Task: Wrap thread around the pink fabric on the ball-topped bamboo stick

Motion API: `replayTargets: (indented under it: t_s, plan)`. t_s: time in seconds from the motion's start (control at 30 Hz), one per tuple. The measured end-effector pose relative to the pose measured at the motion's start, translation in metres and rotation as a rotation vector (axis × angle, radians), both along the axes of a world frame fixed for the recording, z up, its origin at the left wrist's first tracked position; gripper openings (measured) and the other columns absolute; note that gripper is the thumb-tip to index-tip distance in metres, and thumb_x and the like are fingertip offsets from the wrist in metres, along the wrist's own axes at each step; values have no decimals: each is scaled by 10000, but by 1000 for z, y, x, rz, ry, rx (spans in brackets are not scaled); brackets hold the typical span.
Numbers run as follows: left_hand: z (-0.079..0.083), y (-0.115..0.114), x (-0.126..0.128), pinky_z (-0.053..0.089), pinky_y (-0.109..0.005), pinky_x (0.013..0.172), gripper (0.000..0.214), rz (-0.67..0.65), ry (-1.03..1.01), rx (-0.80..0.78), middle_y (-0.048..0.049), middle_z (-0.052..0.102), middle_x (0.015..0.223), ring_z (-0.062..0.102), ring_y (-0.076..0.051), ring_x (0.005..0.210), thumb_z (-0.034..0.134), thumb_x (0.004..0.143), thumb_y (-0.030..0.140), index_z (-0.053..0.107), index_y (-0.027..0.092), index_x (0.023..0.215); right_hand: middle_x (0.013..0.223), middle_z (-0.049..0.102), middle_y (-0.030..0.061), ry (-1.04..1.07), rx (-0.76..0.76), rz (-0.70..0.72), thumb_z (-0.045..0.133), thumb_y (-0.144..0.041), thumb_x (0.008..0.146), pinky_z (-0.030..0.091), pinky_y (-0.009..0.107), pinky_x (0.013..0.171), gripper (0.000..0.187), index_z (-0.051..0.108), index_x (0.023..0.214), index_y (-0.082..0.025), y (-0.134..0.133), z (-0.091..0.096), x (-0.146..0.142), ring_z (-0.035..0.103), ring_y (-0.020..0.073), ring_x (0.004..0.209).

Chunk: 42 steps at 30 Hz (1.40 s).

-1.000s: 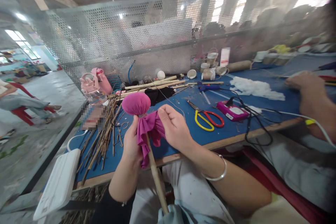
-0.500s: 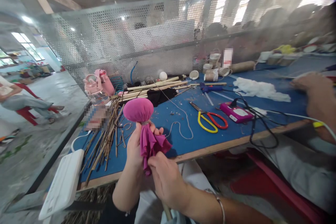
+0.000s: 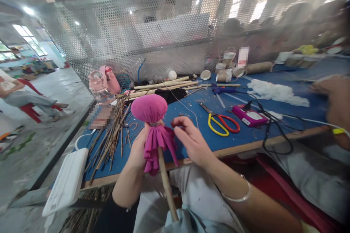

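A ball-shaped head wrapped in magenta cloth (image 3: 149,107) stands upright on a wooden stick (image 3: 166,185), whose lower end rests toward my lap. Thin cord is wound around the neck of the cloth, and the loose folds flare out below it. My left hand (image 3: 139,149) is wrapped around the neck from the left; its fingers are partly hidden behind the cloth. Just right of the neck is my right hand (image 3: 193,140), its fingers curled and tips close to the thumb. Whatever those fingertips pinch is too small to make out.
Scissors (image 3: 218,120), a purple box with a black cable (image 3: 250,115), and a blue glue gun (image 3: 222,89) lie to the right. Dry twigs (image 3: 109,138) and a white power bank (image 3: 65,182) are left. Wooden sticks (image 3: 166,84) lie behind. A co-worker's arm (image 3: 332,96) reaches in at far right.
My right hand has moved up from the cloth's lower folds to beside the neck. The wrapped head has turned slightly and come nearer, and its stick now shows below the cloth.
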<state>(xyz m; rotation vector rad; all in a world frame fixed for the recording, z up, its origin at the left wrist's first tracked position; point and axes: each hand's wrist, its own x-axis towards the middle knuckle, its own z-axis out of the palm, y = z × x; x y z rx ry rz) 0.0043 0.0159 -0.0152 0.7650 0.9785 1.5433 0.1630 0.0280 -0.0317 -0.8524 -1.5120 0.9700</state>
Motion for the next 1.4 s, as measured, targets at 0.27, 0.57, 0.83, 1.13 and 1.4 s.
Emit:
replayTargets:
  t_s: [0.27,0.57,0.83,1.13,1.4]
  plan:
    - [19,10,-14,454,-277,827,310,-158,305,90,-81,688,975,618,-199,919,687,730,371,691,141,938,1006,630,34,274,-333,517,587,-354,796,451,302,884,299,553,1051,-203,39,-3,-24,584,159,941]
    - [13,17,-16,470,-265,738,415,-230,192,14,-75,708,857,633,-191,819,618,746,517,688,153,934,770,618,-9,319,-377,394,693,-340,727,462,214,643,274,572,897,-162,27,-6,-20,577,106,677]
    - [-7,-5,-6,437,-199,532,319,-81,209,16,44,606,661,544,-93,529,701,721,372,562,216,962,825,667,17,502,-446,435,644,-294,753,479,240,710,229,604,944,-175,32,-18,-20,611,131,743]
    - [-10,-29,18,401,-180,519,219,-7,214,8,11,628,698,515,-75,545,667,751,373,582,172,752,766,697,9,660,-533,303,794,-328,594,531,277,698,323,640,846,-196,26,-11,-20,641,145,685]
    - [-35,-8,27,327,-178,455,295,130,134,-88,73,537,537,448,-70,428,702,699,370,496,191,811,711,691,-2,813,-646,239,778,-343,610,535,306,644,307,621,833,-202,23,-29,-30,658,179,701]
